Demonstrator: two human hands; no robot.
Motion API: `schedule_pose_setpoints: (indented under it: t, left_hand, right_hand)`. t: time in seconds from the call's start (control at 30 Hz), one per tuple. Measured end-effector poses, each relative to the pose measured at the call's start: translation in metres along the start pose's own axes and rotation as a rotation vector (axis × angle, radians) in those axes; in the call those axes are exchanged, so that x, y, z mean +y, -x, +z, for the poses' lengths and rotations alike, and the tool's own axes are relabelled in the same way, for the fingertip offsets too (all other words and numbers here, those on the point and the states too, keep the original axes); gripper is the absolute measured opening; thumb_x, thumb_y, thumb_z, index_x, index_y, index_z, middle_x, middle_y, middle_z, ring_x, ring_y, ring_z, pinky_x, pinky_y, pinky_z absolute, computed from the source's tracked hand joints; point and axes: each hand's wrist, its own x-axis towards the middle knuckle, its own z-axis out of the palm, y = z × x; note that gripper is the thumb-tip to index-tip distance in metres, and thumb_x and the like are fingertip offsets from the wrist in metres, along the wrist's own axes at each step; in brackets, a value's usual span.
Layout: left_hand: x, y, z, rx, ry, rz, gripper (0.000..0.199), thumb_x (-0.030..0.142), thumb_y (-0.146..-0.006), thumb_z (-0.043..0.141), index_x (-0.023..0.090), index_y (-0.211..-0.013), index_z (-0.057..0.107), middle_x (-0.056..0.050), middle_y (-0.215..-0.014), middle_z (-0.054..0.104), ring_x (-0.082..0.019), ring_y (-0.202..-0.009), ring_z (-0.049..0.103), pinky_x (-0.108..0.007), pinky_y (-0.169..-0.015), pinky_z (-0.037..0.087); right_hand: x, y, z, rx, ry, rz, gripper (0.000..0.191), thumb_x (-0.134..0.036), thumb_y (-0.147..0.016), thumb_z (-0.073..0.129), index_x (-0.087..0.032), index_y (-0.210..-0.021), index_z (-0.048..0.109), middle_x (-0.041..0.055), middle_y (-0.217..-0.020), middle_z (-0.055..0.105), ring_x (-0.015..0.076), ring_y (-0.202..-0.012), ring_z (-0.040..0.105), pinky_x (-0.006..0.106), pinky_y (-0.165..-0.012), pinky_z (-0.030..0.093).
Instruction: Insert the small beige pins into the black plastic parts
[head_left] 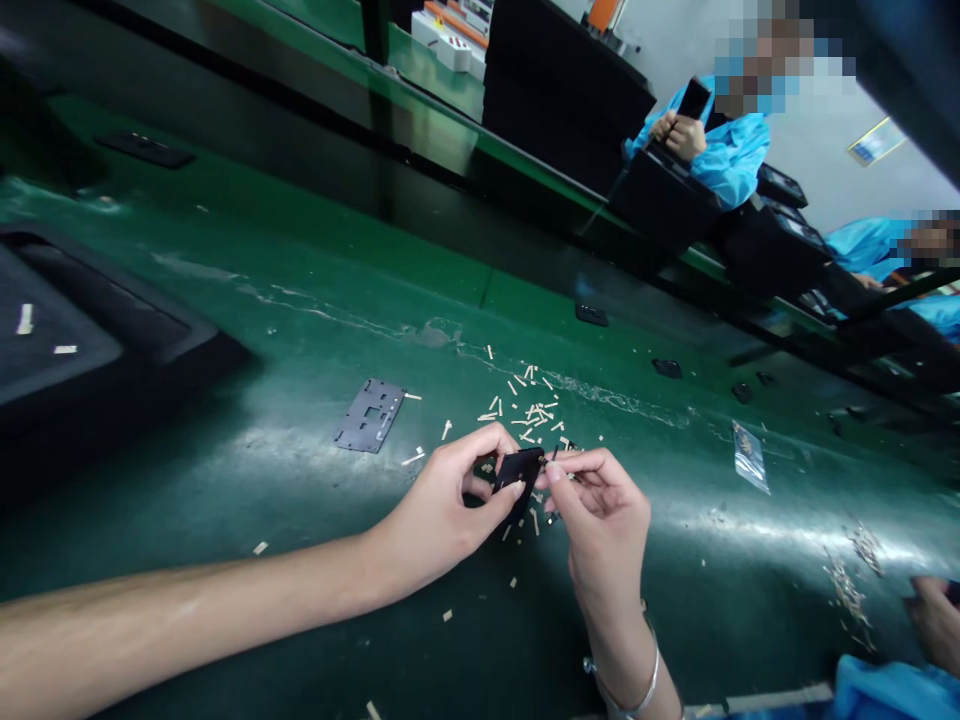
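Observation:
A thin black plastic panel point(519, 468) is gripped by my left hand point(442, 495), thumb on its face and fingers behind. It is tilted above the bench. My right hand point(606, 515) pinches thumb and forefinger together at the panel's right edge; a small dark sliver shows there, too small to name. Many short pale strips point(534, 412) lie scattered around and under both hands. Left of them rests a flat grey plate point(370, 415) with several cut-outs.
The green bench point(300, 520) carries a black tray point(112, 310) at left, small black parts point(591, 315) farther back and a clear plastic bag point(750, 456) at right. Beyond a dark rail, a person in blue point(739, 160) holds a dark part. Another person's hand point(934, 615) is at lower right.

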Motion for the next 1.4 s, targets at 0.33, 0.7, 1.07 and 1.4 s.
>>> schedule_pose_setpoints:
  t: [0.33, 0.7, 1.07, 1.4]
  left_hand:
    - [-0.001, 0.000, 0.000, 0.001, -0.002, 0.000, 0.011, 0.012, -0.080, 0.048, 0.017, -0.072, 0.042, 0.002, -0.076, 0.042, -0.010, -0.068, 0.042, -0.017, -0.054, 0.039]
    - [0.002, 0.002, -0.001, -0.004, -0.021, -0.007, 0.006, 0.012, -0.079, 0.048, 0.017, -0.077, 0.045, 0.002, -0.079, 0.045, -0.008, -0.068, 0.044, -0.016, -0.055, 0.041]
    - [0.002, 0.002, -0.001, -0.002, 0.000, -0.020, 0.006, 0.013, -0.080, 0.049, 0.017, -0.078, 0.044, 0.002, -0.078, 0.044, -0.009, -0.069, 0.045, -0.016, -0.055, 0.043]
    - [0.002, 0.002, 0.000, -0.012, 0.013, -0.028, 0.006, 0.014, -0.080, 0.049, 0.017, -0.078, 0.044, 0.001, -0.079, 0.045, -0.009, -0.071, 0.046, -0.017, -0.056, 0.042]
  right_hand:
    - [-0.001, 0.001, -0.001, -0.008, 0.012, 0.011, 0.006, -0.020, -0.075, 0.064, -0.019, -0.071, 0.061, 0.0002, -0.078, 0.061, 0.0091, -0.063, 0.057, 0.018, -0.052, 0.044]
    - [0.001, -0.008, -0.007, -0.077, -0.085, 0.106, 0.007, -0.023, -0.072, 0.068, -0.018, -0.072, 0.063, -0.0012, -0.065, 0.061, 0.0078, -0.054, 0.056, 0.017, -0.047, 0.044]
    - [-0.002, -0.011, -0.005, -0.074, -0.139, 0.141, 0.008, -0.021, -0.070, 0.069, -0.017, -0.069, 0.063, -0.0023, -0.059, 0.059, 0.0061, -0.048, 0.051, 0.016, -0.044, 0.042]
    - [-0.001, -0.009, -0.004, -0.062, -0.132, 0.134, 0.008, -0.022, -0.071, 0.069, -0.017, -0.069, 0.062, -0.0029, -0.060, 0.059, 0.0057, -0.048, 0.052, 0.016, -0.045, 0.042]
